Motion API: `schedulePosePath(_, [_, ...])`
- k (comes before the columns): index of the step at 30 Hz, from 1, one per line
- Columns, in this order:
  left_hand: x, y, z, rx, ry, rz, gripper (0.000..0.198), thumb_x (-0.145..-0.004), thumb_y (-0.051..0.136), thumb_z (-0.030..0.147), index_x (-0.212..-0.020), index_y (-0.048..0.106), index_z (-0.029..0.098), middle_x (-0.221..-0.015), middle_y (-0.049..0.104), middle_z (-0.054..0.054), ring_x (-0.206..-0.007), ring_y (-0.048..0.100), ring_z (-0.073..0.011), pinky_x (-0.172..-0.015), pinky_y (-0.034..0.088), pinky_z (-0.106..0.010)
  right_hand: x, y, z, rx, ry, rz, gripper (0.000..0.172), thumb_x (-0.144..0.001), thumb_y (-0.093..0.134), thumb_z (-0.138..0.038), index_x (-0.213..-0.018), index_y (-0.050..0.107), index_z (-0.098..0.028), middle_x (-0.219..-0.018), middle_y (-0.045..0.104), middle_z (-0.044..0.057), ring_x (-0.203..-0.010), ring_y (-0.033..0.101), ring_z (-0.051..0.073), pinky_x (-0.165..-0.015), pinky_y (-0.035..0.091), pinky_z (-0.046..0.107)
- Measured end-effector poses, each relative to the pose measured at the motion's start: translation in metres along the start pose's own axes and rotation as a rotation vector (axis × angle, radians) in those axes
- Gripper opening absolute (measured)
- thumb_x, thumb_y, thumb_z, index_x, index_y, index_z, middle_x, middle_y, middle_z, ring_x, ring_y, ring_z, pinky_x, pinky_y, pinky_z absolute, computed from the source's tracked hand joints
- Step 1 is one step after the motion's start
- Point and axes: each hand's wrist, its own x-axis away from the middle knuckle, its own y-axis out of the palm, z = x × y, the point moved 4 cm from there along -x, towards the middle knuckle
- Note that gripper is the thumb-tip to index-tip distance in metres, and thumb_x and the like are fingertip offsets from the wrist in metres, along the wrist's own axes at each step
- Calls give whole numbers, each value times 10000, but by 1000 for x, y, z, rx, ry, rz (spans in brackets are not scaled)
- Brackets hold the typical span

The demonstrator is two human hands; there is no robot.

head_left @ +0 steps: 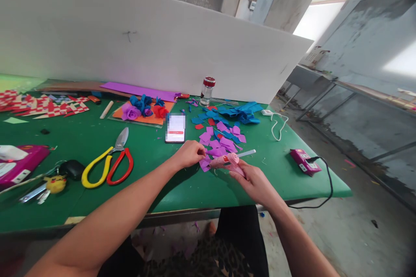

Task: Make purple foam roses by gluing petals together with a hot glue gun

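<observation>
In my right hand (251, 178) is a pink hot glue gun (232, 162), its nozzle pointing left. A translucent glue stick (247, 153) juts from its back end. My left hand (191, 154) is closed in a pinch on a small purple paper petal (204, 163), just beside the nozzle. Whether the nozzle touches the petal I cannot tell. Beyond both hands, loose purple petals (227, 143) lie scattered with a few red petals (199, 126) and blue crepe paper pieces (243, 112).
Left of my arm lie scissors (112, 160) with yellow and red handles, and keys (42, 192). A phone (175, 128), finished paper flowers (143, 107) and a glass jar (207, 91) stand farther back. A power strip (304, 162) with a black cord sits at right, near the table edge.
</observation>
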Motion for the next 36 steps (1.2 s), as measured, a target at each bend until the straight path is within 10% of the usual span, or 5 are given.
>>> schedulePosePath(24, [-1, 2, -2, -7, 12, 3, 129, -709, 621, 155, -706, 748, 176, -702, 731, -23, -686, 635, -161, -614, 378, -243, -1, -4, 5, 19, 2, 26, 316, -917, 458, -412, -864, 649, -166, -1028, 709, 94, -688, 605, 196, -618, 408, 266])
schedulePosePath(36, [-1, 1, -1, 0, 20, 3, 132, -710, 620, 151, -652, 734, 178, -637, 700, -12, -636, 608, -153, -589, 350, -246, 1, -5, 8, 95, 24, 46, 343, -923, 434, -390, -1085, 635, -165, -1083, 706, 113, -761, 643, 237, -646, 419, 289])
